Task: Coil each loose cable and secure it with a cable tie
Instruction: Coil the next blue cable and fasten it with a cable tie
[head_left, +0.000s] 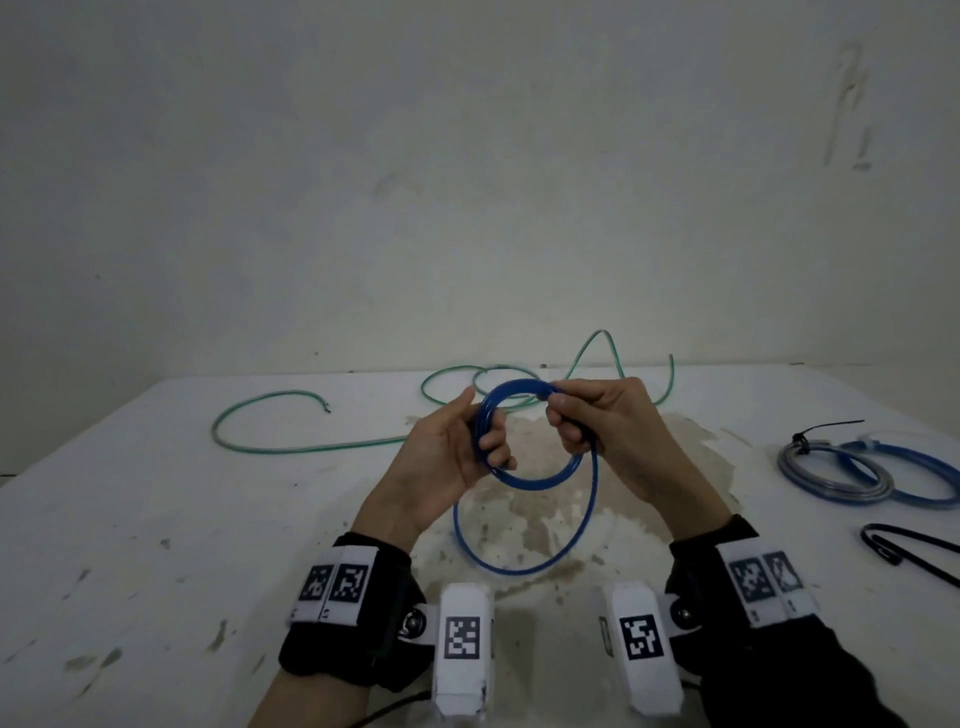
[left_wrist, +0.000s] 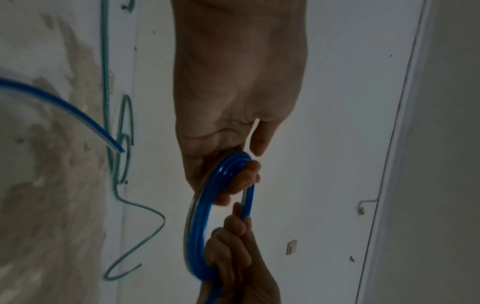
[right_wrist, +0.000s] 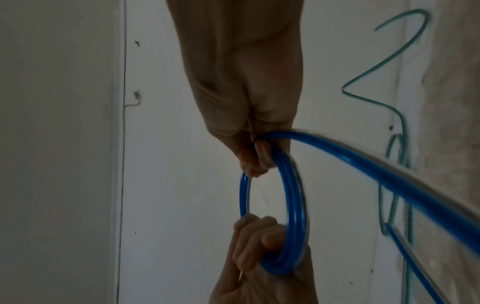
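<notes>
A blue cable (head_left: 540, 480) is wound into a coil held upright above the white table (head_left: 156, 519). My left hand (head_left: 470, 441) grips the coil's left side, fingers curled round the strands (left_wrist: 223, 170). My right hand (head_left: 571, 415) grips the coil's upper right (right_wrist: 270, 148). A loose tail of the blue cable (head_left: 519, 566) hangs from the right hand in a wide loop down to the table. A loose green cable (head_left: 311, 447) sprawls across the back of the table, uncoiled.
At the right lie two coiled cables, a grey one (head_left: 831, 473) with a black cable tie (head_left: 810, 434) on it and a blue one (head_left: 919, 478). Loose black cable ties (head_left: 904, 545) lie nearer me on the right. A wall (head_left: 467, 156) stands behind the table.
</notes>
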